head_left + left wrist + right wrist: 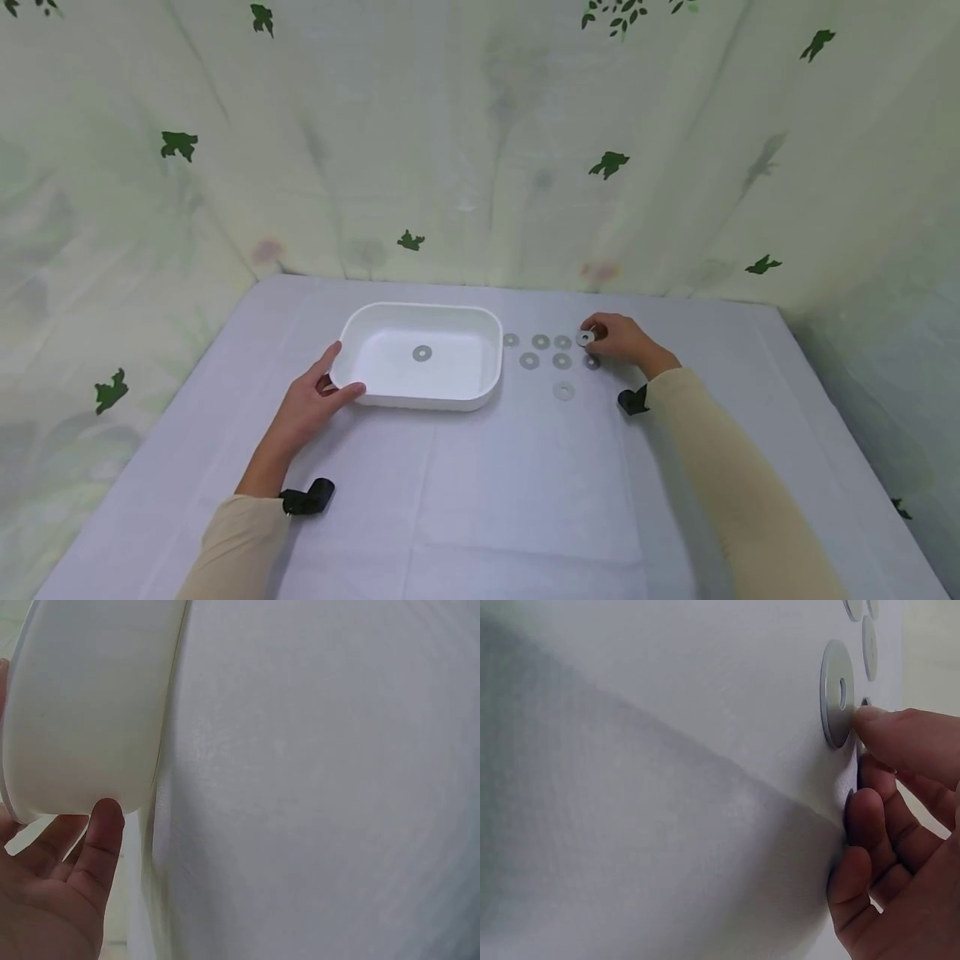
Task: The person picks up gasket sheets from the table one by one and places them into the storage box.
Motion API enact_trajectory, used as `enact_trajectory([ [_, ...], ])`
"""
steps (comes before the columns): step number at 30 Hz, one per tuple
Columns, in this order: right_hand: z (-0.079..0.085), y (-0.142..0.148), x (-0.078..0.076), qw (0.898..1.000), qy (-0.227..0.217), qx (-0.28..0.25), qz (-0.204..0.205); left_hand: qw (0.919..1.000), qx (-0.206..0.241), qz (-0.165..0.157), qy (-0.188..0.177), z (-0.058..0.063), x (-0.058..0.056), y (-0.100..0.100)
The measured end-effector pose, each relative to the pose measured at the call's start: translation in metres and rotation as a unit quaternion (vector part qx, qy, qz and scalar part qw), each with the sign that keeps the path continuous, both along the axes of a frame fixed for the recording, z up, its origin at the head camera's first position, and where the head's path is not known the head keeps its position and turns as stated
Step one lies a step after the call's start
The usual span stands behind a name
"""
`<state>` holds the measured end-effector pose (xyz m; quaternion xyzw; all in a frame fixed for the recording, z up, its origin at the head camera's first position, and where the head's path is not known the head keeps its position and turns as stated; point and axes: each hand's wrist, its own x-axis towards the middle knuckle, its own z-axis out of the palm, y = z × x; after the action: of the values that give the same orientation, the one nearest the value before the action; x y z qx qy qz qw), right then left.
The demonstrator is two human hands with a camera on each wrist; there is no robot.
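**A person's left hand [309, 404] grips a smooth white, rounded-rectangular tray [465, 358] while the right hand [621, 340] pinches a flat, round, silver-grey metal washer [586, 338]**

A table draped in a plain white cloth [525, 508] fills the lower part of the head view. The tray sits upright near the surface's far edge, left of its middle. The left hand is partly closed around the tray's left end, thumb on the near left corner and fingers at the left rim. Inside the tray, near its middle, lies one grey washer with a central hole [422, 361].

The right hand is to the right of the tray, thumb and fingertips drawn together on the pinched washer, which is tilted. Seven more matching washers [562, 367] lie flat on the surface between the tray's right edge and the right hand, in two loose rows with one nearer the front edge. One is just under the right hand.

Both arms wear cream sleeves [731, 479], with a black device [309, 498] at each wrist. Behind the far edge hangs a pale green curtain [465, 125] with dark green leaf shapes.
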<state>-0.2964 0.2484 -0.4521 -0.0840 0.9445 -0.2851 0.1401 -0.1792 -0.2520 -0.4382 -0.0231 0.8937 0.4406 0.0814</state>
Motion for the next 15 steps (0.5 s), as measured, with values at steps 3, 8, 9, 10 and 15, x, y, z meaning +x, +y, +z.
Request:
enact_trajectory([
  [3, 0.001, 0.001, 0.002, 1.000, -0.007, -0.010, -0.012, 1.0000, -0.003, -0.001, 0.000, 0.001, -0.001, 0.002],
  [8, 0.004, 0.003, 0.005, 0.999, -0.003, -0.032, -0.024, 1.0000, -0.007, -0.006, -0.001, 0.000, -0.001, 0.004],
  [9, 0.005, 0.003, 0.005, 0.999, 0.002, -0.035, -0.021, 1.0000, -0.008, -0.006, -0.001, 0.000, -0.001, 0.004],
  [10, 0.006, 0.002, 0.005, 0.999, 0.005, -0.039, -0.019, 1.0000, -0.008, -0.005, 0.000, 0.000, -0.001, 0.004],
  [15, 0.016, -0.007, 0.005, 0.999, 0.022, -0.048, -0.011, 1.0000, 0.004, -0.002, 0.007, 0.001, 0.000, 0.001],
])
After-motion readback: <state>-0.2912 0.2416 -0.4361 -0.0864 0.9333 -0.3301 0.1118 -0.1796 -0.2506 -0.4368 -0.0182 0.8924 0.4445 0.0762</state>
